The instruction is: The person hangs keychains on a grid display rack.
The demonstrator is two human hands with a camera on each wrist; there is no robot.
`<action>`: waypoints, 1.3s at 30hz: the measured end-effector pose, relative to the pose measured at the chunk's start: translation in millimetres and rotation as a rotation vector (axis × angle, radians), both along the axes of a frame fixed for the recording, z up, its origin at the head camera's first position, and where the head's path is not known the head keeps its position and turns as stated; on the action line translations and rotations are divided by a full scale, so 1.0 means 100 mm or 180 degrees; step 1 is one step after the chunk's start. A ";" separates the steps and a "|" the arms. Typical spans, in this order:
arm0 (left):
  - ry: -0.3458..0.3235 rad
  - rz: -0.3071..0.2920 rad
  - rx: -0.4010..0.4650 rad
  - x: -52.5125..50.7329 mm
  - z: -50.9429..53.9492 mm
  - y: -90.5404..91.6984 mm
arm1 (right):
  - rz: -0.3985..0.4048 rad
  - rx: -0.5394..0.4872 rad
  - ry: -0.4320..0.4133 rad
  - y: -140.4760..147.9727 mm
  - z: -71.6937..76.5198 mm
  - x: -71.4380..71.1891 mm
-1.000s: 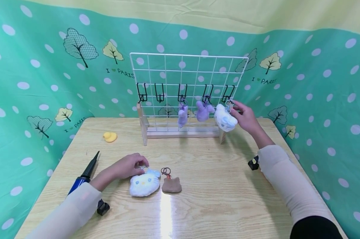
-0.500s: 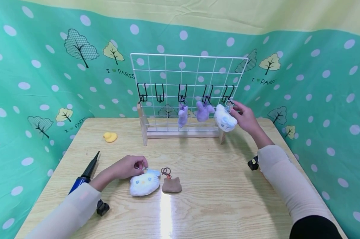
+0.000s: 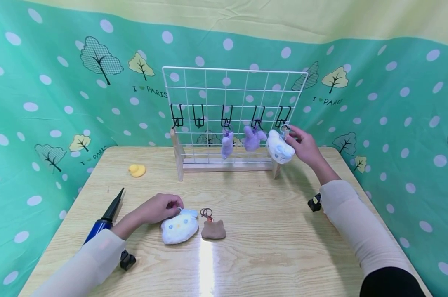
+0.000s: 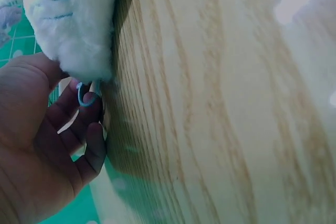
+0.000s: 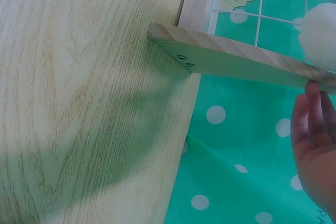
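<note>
Left hand (image 3: 155, 210): above the left half of the surface (image 3: 268, 255), fingers pinching at the ring end of the white face-up plush (image 3: 179, 227). This plush lies between the middle of the surface and its left edge, blue eyes upward, ring end toward the far edge; the left wrist view shows a blue loop (image 4: 86, 97) at the fingers.

Right hand (image 3: 303, 144): raised near the far edge, right of centre, thumb and fingers grasping the metal ring (image 3: 284, 128) of the white hanging plush (image 3: 279, 146). This plush is tilted, off the surface, in front of the rightmost hook (image 3: 282, 117); whether its ring is on that hook cannot be told.

White wire rack (image 3: 227, 166): upright on wooden feet near the far edge, five black hooks in a row. Slim purple plush (image 3: 227, 144): hanging at the middle hook. Eared purple plush (image 3: 252, 138): hanging at the next hook to the right.

Brown plush (image 3: 213, 231): on the surface, just right of the face-up one, two dark rings toward the far edge.

Yellow duck (image 3: 137, 170): near the far left corner. Blue tool (image 3: 101, 225), black tapered tip: along the left edge, partly behind the left sleeve (image 3: 97, 255).
</note>
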State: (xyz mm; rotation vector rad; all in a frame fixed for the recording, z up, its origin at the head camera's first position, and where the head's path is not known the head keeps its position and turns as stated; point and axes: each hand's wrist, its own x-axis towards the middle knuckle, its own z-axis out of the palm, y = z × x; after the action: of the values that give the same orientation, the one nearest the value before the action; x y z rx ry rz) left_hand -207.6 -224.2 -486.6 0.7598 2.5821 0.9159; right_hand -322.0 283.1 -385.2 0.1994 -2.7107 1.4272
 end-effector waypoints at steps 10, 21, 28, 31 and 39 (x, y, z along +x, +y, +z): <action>0.0208 0.0161 0.0000 0.01 0.01 -0.04 | -0.0039 0.0017 -0.0022 0.00 -0.02 -0.01; 0.0190 0.0239 0.0168 0.05 0.17 -0.07 | -0.0031 0.0015 0.0000 0.01 -0.03 -0.02; 0.0138 0.0399 0.0248 0.08 0.30 -0.03 | -0.0040 0.0027 -0.0006 0.01 -0.03 -0.02; 0.0162 0.0467 0.0230 0.09 0.34 0.00 | -0.0043 0.0006 -0.0015 0.01 -0.04 -0.03; 0.0402 0.0527 0.0399 0.09 0.44 0.10 | -0.0030 -0.0018 -0.0033 0.01 -0.03 -0.02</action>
State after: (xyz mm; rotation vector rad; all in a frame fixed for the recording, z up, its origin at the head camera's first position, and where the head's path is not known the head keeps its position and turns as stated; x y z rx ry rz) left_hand -198.1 -213.7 -442.3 0.6631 2.7521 1.1219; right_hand -324.2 284.2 -388.4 0.1793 -2.7119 1.4373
